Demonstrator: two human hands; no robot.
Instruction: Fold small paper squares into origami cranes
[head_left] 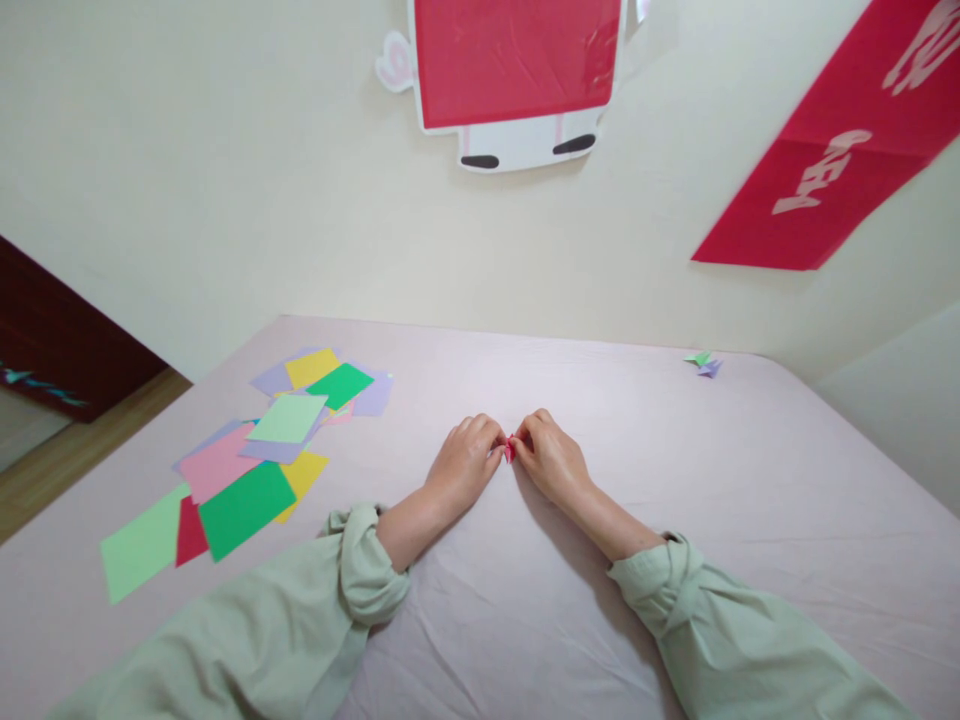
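Observation:
A small folded piece of red paper (510,451) is pinched between my two hands over the middle of the table. My left hand (466,458) grips its left side between thumb and fingers. From the right, my right hand (553,458) pinches the other side, fingertips close to those of the left. Most of the red paper is hidden behind the fingers, so its full shape cannot be made out. Both forearms come in from the near edge in rolled-up pale green sleeves.
Loose coloured paper sheets (247,510) lie overlapping on the left of the cloth-covered table (480,620). Two small folded paper pieces, one green (698,358) and one purple (709,369), rest at the far right. Behind stands a wall with red decorations (517,60).

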